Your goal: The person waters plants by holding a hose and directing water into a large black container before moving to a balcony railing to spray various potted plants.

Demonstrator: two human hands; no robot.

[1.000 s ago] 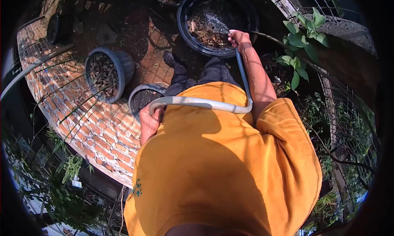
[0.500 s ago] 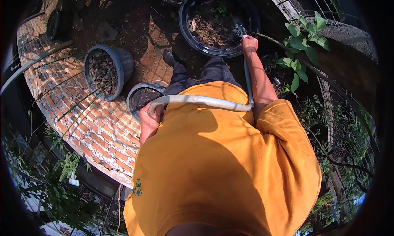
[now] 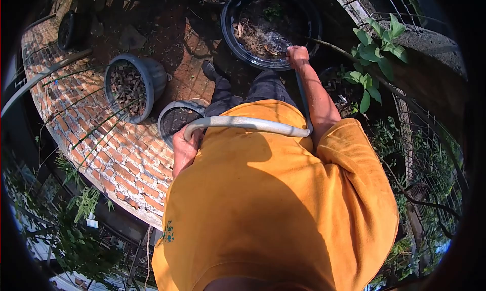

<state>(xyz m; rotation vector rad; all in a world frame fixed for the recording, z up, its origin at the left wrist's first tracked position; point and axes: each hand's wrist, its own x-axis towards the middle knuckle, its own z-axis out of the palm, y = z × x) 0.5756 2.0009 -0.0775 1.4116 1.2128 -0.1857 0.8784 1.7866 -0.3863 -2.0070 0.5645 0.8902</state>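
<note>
A pale grey hose (image 3: 243, 122) runs across the front of my orange shirt, bends at my right side and goes up along my right forearm. My left hand (image 3: 186, 145) is closed round the hose beside my waist. At the rim of a large round black pot (image 3: 230, 43), my right hand (image 3: 297, 56) grips the hose's end; its tip is mostly hidden by the fingers. Water sprays from it onto the dry leaves (image 3: 253, 40) and soil in that pot. A small green plant (image 3: 273, 10) grows toward the pot's far side.
A grey pot of dry leaves (image 3: 150, 91) leans on its side at left, and a smaller pot of dark soil (image 3: 161, 125) stands by my left hand. The curved brick wall (image 3: 116, 164) borders the left. A leafy branch (image 3: 372, 53) and wire fence (image 3: 430, 164) are at right.
My right hand has shifted a little left and down along the black pot's rim, and the water now lands nearer the pot's middle. My left hand stays in place on the hose.
</note>
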